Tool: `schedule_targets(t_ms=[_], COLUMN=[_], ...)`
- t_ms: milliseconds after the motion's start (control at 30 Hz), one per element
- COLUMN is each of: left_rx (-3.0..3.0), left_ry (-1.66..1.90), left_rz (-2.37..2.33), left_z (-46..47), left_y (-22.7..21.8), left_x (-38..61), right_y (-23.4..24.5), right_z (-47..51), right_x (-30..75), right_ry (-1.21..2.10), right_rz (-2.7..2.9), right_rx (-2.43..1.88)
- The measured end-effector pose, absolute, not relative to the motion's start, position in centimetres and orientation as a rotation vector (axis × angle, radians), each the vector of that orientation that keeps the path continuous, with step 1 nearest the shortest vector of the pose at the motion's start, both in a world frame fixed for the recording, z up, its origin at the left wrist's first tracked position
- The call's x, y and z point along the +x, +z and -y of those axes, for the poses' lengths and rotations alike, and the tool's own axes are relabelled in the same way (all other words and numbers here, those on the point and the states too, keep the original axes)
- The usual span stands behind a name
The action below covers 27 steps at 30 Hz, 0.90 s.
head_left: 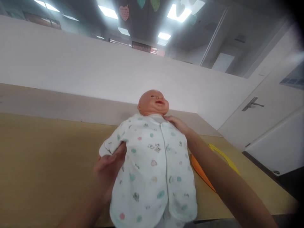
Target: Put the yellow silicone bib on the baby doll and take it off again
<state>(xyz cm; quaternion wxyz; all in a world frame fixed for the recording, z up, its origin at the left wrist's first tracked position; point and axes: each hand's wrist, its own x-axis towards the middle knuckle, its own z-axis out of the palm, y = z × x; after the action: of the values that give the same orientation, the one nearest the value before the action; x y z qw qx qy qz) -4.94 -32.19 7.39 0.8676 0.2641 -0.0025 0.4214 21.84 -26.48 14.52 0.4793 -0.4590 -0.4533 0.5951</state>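
A baby doll (153, 103) lies on its back on a wooden table (47, 158), head away from me. It wears a white shirt (152, 167) printed with small coloured dots and animals. My left hand (109, 166) grips the doll's short sleeve and arm on the left side, thumb lying on the cloth. My right hand (177, 123) reaches up to the collar by the doll's neck, fingers pinching the shirt's edge at the shoulder.
An orange flat piece (201, 174) and a yellow one (223, 155) lie on the table beside my right forearm. A white partition wall (95, 69) stands behind the table. A white door with a handle (253, 104) is at the right.
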Motion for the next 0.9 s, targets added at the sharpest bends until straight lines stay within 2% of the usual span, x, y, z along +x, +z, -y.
schedule_targets(t_ms=[167,333,900], left_rx=[0.647,0.754,0.635], left_ry=[0.95,0.976,0.981], left_rz=[-0.014,-0.041,-0.314], left_z=[29.1,24.9,16.2], left_y=[11.0,11.3,6.8], left_x=[-3.9,-2.9,-1.5], right_y=[17.7,18.1,9.5], right_z=[24.0,20.3,9.2], right_x=[22.0,22.8,24.0], right_ry=[1.481,1.488,1.608], right_rz=[1.054,1.095,1.096], right_rx=[-1.063,-0.975,-0.979])
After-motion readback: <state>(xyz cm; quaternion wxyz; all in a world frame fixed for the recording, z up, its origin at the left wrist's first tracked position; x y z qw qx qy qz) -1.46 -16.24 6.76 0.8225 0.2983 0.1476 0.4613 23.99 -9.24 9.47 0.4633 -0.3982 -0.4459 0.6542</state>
